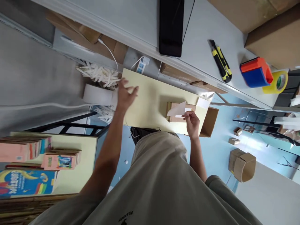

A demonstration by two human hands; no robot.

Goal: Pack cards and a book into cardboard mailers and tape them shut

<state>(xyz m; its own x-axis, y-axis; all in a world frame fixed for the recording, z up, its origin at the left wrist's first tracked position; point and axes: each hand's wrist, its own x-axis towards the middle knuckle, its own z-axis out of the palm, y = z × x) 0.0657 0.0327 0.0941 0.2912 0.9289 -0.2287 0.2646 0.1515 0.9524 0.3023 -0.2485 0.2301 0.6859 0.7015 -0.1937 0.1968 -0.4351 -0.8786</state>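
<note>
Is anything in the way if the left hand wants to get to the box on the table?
Along the table, nothing visible stands between the left hand and the box. But the paper in the right hand covers part of the box's top.

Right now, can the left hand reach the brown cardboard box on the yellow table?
Probably yes: nothing visible blocks the left hand from the box, though white paper in the right hand partly covers it.
</note>
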